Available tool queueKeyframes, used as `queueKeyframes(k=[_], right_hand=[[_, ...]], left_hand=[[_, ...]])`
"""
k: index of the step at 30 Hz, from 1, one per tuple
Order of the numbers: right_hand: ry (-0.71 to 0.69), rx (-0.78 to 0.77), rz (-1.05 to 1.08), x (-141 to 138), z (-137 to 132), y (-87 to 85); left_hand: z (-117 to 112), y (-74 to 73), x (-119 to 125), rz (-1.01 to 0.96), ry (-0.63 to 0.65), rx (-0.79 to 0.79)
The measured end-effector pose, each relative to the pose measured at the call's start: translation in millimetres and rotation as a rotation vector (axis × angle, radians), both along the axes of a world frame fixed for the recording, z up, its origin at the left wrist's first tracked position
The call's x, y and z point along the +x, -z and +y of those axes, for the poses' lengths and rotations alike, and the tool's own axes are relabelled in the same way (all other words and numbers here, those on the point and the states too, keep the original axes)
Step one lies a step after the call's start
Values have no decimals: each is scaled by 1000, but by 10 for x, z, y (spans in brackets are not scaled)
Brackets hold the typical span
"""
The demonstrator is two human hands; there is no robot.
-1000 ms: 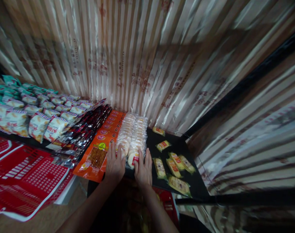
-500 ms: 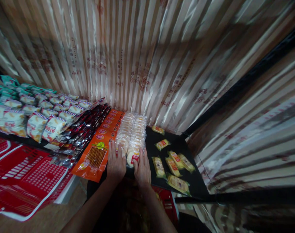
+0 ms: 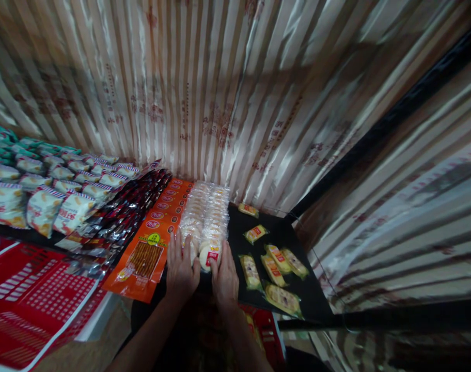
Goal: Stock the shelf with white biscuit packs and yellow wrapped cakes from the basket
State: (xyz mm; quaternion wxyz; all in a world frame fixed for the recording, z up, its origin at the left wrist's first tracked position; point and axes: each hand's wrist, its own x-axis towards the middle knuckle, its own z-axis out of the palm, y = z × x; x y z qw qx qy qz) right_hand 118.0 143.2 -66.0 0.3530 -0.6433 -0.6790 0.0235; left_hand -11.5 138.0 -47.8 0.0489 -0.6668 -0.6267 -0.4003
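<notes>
Two side-by-side rows of round white rice crackers (image 3: 207, 216) in clear wrappers stand on a black shelf (image 3: 237, 217). At the front end of the left row lies my left hand (image 3: 182, 270), its fingers stretched forward over the row's outer side and its thumb apart. My right hand (image 3: 225, 276) rests along the outer side of the right row, fingers extended forward, thumb at the front cracker with a red label. Both hands touch the wrappers. Left of the rows, beside my left hand, is an orange snack packet (image 3: 150, 253) picturing brown sticks.
Several small yellow packets (image 3: 275, 266) lie scattered on the shelf at right. Dark shiny packets (image 3: 132, 206) and white-and-green bags (image 3: 75, 212) line the left. A red basket (image 3: 45, 294) sits below. A striped curtain (image 3: 189, 103) hangs behind; a black pole (image 3: 359, 139) slants at right.
The view has shifted slightly, so the shelf goods appear a little lower and further left. Both hands stay at the rows' front, with the left thumb now more visible.
</notes>
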Motion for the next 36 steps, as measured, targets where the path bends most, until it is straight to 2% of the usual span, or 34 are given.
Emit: queueKeyframes(k=[8,12,17,21,27,36], right_hand=[[-1,33,-6,-17,-17,-59],[-11,15,-9,-26,-32,-90],[-17,3,1,-28,-53,-109],[-3,-10,10,-26,-60,-112],[-24,9,-17,-13,-68,-125],[-46,-58,-4,-14,-30,-72]], left_hand=[[8,9,-3,-9,-3,64],[-87,-8,-20,-9,-39,40],[-183,32,-54,-9,-13,29],[-146,45,-72,9,-24,61],[-76,18,-66,144,37,94],[-81,21,-49,209,28,68]])
